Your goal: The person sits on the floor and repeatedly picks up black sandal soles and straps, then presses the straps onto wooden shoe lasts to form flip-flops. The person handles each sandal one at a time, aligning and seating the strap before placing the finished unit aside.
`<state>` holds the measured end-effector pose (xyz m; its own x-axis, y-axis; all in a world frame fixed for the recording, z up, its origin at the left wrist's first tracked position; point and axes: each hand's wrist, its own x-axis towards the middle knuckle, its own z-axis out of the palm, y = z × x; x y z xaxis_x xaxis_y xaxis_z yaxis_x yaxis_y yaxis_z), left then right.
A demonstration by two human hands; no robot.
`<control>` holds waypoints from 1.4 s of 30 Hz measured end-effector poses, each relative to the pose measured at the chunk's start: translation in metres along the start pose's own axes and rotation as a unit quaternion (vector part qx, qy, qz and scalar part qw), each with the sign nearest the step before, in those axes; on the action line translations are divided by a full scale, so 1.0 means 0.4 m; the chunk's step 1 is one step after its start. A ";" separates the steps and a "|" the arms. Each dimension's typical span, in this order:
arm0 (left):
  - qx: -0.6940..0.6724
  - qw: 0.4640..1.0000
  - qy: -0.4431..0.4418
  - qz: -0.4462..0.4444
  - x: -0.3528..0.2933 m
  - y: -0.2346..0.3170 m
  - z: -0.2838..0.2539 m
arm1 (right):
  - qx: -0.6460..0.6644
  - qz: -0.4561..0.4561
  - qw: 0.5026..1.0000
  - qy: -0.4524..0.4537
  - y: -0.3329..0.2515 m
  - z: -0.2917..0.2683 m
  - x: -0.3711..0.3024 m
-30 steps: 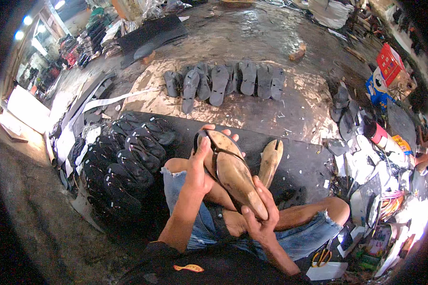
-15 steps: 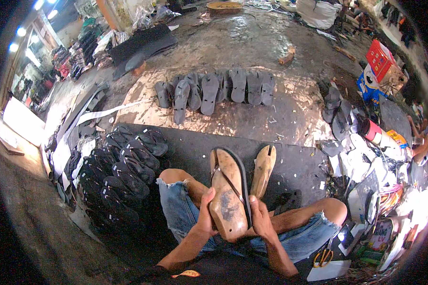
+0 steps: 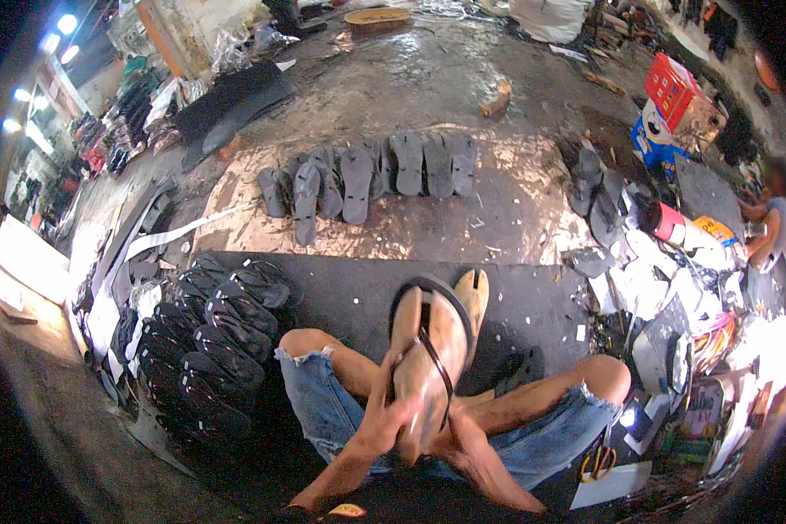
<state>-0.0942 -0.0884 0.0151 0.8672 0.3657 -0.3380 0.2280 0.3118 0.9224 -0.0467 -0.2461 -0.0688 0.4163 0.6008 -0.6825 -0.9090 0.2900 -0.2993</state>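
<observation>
Above my lap I hold a pale wooden shoe last (image 3: 417,384) with a dark flip-flop (image 3: 429,280) fitted against it. The dark rim of the sole curves round the toe end and right side, and thin brown straps cross the wood from the slot between the toes. My left hand (image 3: 386,421) wraps the left side of the last near its heel, with its thumb across the top. My right hand (image 3: 465,443) closes round the lower right side; some of its fingers are hidden beneath. A second wooden last (image 3: 474,301) lies behind, partly covered by the held one.
Finished-looking black sandals (image 3: 227,336) are piled to my left. Several grey soles (image 3: 356,183) lie in a row on a board ahead. Scraps, yellow-handled scissors (image 3: 597,464) and a red-and-blue box (image 3: 672,113) are on the right. Another person (image 3: 767,231) sits at the far right.
The last and flip-flop have tilted, so the toe end now overlaps the second last. My left thumb has moved across the wood, and my right hand has slid lower toward the heel.
</observation>
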 end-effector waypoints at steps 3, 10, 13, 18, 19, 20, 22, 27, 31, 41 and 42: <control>-0.032 0.999 0.024 -0.003 0.064 -0.030 0.001 | -0.120 -0.194 0.974 -0.001 0.009 -0.092 0.076; 0.058 0.997 -0.045 0.021 0.055 0.083 0.014 | -0.333 -0.264 0.890 -0.165 -0.169 0.050 -0.074; 0.332 0.930 -0.020 0.157 0.051 0.008 -0.039 | -0.212 -0.129 0.949 -0.194 -0.175 0.041 -0.110; 0.080 0.989 -0.122 -0.009 0.012 -0.119 -0.109 | 0.002 0.013 0.987 -0.162 -0.191 0.071 -0.188; -0.034 0.981 -0.189 0.034 -0.002 -0.221 -0.147 | -0.162 -0.097 0.965 -0.182 -0.191 0.098 -0.199; -0.110 0.966 -0.231 0.042 -0.010 -0.253 -0.148 | -0.317 -0.208 0.904 -0.197 -0.191 0.123 -0.205; -0.209 0.938 -0.274 0.029 0.003 -0.278 -0.143 | -0.460 -0.288 0.811 -0.219 -0.183 0.148 -0.184; -0.195 0.924 -0.324 0.051 0.182 -0.389 -0.210 | -0.424 -0.278 0.833 -0.220 -0.182 0.143 -0.080; -0.378 0.902 -0.190 -0.083 0.179 -0.162 -0.042 | -0.540 -0.379 0.742 -0.118 -0.143 0.103 -0.007; -0.490 0.856 -0.138 -0.092 0.263 -0.151 -0.171 | -0.374 -0.377 0.847 0.024 -0.246 -0.035 0.063; -0.509 0.838 -0.180 -0.076 0.238 -0.146 -0.136 | -0.429 -0.403 0.803 0.095 -0.280 -0.084 0.144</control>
<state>-0.0492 -0.0240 -0.0812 0.9816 0.0226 -0.1895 0.0110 0.9846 0.1743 0.0785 -0.2692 -0.0968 0.9391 0.3281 -0.1020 -0.0578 -0.1416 -0.9882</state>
